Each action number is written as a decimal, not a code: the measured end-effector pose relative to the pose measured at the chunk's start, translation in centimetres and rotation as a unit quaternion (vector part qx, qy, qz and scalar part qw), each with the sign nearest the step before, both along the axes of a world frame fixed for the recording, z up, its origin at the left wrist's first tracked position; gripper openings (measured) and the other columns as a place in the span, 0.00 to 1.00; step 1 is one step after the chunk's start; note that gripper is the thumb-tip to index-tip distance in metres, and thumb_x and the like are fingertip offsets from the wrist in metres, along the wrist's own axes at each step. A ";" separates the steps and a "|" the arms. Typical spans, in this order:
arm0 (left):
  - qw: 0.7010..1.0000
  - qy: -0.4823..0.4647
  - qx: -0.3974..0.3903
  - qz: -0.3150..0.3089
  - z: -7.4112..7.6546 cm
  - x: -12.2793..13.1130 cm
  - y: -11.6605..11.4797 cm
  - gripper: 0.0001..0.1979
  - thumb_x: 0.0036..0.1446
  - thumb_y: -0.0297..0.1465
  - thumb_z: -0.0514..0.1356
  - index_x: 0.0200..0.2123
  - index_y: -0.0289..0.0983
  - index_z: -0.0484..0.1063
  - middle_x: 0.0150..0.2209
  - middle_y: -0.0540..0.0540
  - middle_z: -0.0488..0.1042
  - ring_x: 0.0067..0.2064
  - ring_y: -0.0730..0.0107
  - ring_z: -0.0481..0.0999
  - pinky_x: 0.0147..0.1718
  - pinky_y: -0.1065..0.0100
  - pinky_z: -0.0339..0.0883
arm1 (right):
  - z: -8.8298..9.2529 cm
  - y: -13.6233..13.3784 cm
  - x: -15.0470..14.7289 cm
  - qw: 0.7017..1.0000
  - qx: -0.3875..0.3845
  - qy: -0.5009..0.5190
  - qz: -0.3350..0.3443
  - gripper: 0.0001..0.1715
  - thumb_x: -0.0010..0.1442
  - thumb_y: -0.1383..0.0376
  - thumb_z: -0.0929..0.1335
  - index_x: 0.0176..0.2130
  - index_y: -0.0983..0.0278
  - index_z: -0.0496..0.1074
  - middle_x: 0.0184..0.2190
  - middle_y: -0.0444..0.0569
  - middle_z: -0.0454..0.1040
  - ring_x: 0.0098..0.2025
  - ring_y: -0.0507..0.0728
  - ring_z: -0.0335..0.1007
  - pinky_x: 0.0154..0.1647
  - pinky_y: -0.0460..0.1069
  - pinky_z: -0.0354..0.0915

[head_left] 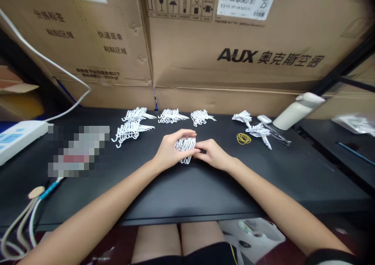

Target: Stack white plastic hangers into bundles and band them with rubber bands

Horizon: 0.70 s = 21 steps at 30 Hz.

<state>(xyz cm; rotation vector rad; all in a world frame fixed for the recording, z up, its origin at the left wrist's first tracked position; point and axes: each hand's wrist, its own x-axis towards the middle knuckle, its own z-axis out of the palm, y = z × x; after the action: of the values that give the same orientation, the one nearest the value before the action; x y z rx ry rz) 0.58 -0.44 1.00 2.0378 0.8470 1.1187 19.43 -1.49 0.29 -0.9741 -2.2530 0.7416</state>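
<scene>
Hooks (187, 144) in left hand (168, 151), cartons (187, 50) behind

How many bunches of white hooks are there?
7: two left bunches, two middle bunches, two right bunches, one bunch in the left hand. Some may be hidden.

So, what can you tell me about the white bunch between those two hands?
The white bunch looks like many thin, hook-like pieces packed side by side, perhaps plastic or coated wire. The left hand grips it between thumb and fingers, with curved ends poking out below the thumb. The right hand's fingers seem to touch its right end. It is over the black tabletop; whether it touches is unclear.
</scene>
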 end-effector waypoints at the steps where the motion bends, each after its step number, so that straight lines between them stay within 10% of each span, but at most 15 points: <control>1: 1.000 0.002 -0.008 -0.006 -0.1 0.0 0.1 0.25 0.46 0.37 0.68 0.48 0.36 0.70 0.46 0.42 0.77 0.48 0.62 0.76 0.51 0.64 0.66 | -0.2 0.1 0.0 1.000 0.019 -0.007 -0.005 0.15 0.61 0.64 0.64 0.24 0.66 0.66 0.21 0.42 0.67 0.24 0.50 0.59 0.28 0.45 0.56; 21: 0.987 0.117 -0.096 -0.061 -0.7 -1.5 2.5 0.22 0.47 0.45 0.64 0.40 0.34 0.77 0.32 0.47 0.77 0.32 0.67 0.73 0.30 0.70 0.66 | 0.0 1.0 1.2 0.989 0.105 -0.103 -0.016 0.04 0.57 0.68 0.68 0.34 0.65 0.73 0.32 0.50 0.72 0.35 0.56 0.63 0.39 0.51 0.62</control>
<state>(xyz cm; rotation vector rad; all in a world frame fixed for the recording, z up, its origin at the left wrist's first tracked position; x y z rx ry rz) -0.90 2.02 0.30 2.0530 0.8946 0.7122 20.62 -0.50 0.25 -1.0202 -2.4272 0.3936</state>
